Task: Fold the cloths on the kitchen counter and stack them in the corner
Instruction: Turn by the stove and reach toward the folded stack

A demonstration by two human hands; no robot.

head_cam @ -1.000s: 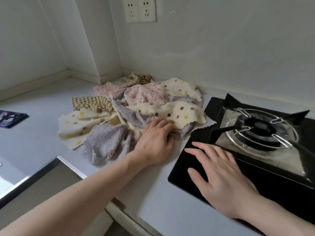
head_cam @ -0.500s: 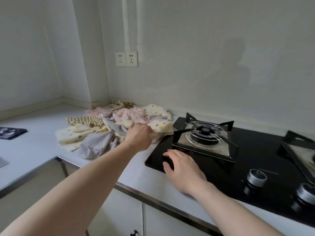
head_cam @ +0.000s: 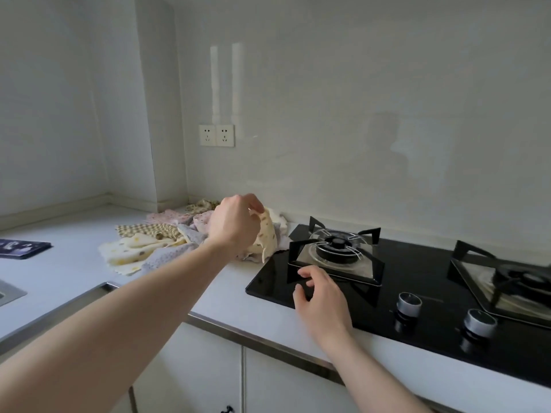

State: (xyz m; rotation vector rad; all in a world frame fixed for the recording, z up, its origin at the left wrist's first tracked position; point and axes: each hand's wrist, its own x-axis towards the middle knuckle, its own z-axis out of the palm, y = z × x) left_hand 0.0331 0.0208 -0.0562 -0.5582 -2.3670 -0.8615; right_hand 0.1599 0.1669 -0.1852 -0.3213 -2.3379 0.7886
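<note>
A loose pile of small patterned cloths [head_cam: 155,242] lies on the white kitchen counter [head_cam: 68,263] near the wall corner. My left hand [head_cam: 234,223] pinches a cream cloth with coloured dots [head_cam: 267,234] and holds it lifted above the pile's right end, its lower part hanging down. My right hand [head_cam: 320,296] hovers over the front left corner of the black hob, fingers loosely curled, holding nothing.
A black glass gas hob [head_cam: 417,296] with two burners and two knobs fills the counter to the right. A dark flat object [head_cam: 24,248] lies at far left. A sink edge [head_cam: 9,293] shows at lower left. Wall sockets [head_cam: 216,135] sit above the pile.
My left hand has lifted the dotted cream cloth up off the pile. My right hand has risen off the hob and its fingers have curled. The camera has pulled back and tilted up.
</note>
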